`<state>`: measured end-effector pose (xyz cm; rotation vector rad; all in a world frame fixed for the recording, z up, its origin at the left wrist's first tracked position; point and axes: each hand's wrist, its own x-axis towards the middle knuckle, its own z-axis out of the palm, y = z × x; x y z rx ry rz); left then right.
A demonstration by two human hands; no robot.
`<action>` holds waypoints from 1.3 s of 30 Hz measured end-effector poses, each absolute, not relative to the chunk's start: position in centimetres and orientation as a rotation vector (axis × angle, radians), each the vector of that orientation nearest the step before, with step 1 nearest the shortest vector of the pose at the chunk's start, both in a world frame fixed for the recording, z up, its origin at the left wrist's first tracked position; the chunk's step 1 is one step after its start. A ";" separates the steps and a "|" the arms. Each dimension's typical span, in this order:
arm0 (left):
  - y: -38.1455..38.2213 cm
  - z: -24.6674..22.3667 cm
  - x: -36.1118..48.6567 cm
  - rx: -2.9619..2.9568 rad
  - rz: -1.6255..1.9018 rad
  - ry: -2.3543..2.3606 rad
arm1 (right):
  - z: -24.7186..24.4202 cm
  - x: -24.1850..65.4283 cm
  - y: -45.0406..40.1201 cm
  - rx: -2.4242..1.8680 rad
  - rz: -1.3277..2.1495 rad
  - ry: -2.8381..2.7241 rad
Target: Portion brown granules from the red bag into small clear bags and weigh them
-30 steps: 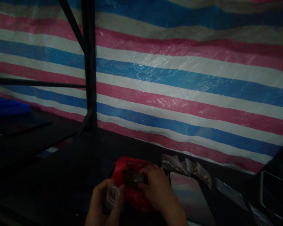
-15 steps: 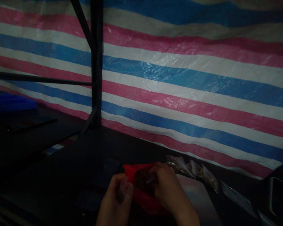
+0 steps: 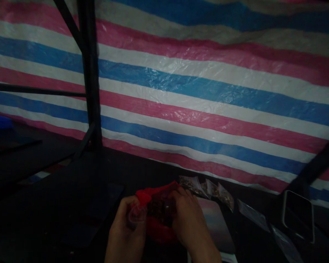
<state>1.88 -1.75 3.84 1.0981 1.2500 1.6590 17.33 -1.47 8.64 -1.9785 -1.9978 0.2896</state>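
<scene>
A red bag with its mouth open lies in front of me, with dark small pieces inside it. My left hand is closed at the bag's left edge around a crumpled clear plastic bag. Red material shows right beside its fingertips, and whether they also pinch it is unclear. My right hand reaches into the red bag from the right, fingers bent down among the dark pieces. Its fingertips are hidden, and dim light blurs what they hold.
Several filled clear bags line the back of the black table. Flat clear bags and a phone-like device lie at right. A pale flat device sits beside my right hand. A black post stands before striped sheeting.
The view has swung right. My left hand has come up against the red bag's edge, while my right hand stays in the bag.
</scene>
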 end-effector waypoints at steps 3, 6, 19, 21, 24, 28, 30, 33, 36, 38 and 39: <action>-1.4 3.3 2.2 1.054 1.612 1.257 | 8.8 17.2 -1.8 -1.985 0.329 -2.004; -1.4 3.4 2.5 0.933 1.589 1.224 | 8.7 16.8 -1.8 -1.968 0.353 -1.998; -0.9 4.0 2.7 0.597 1.562 1.072 | 7.8 16.1 -1.3 -2.000 0.345 -1.945; -0.7 3.7 2.8 0.567 1.543 0.981 | 7.6 15.9 -1.1 -1.998 0.332 -1.940; -0.4 3.6 3.0 0.523 1.558 0.906 | 7.1 16.0 -0.8 -1.943 0.374 -1.877; -0.2 3.5 2.8 0.483 1.568 0.892 | 6.5 16.7 -0.6 -1.839 0.480 -1.779; -0.2 3.6 2.5 0.482 1.544 0.884 | 6.4 16.9 -0.6 -1.807 0.512 -1.733; -0.2 3.7 2.0 0.490 1.506 0.878 | 6.5 17.0 -0.7 -1.819 0.546 -1.682; -0.2 3.8 1.5 0.489 1.525 0.880 | 6.9 16.9 -0.9 -1.934 0.433 -1.709; -0.2 4.0 1.4 0.483 1.553 0.885 | 7.2 16.8 -1.1 -2.017 0.324 -1.764; -0.3 4.1 1.5 0.480 1.560 0.889 | 7.2 16.7 -1.1 -2.047 0.292 -1.789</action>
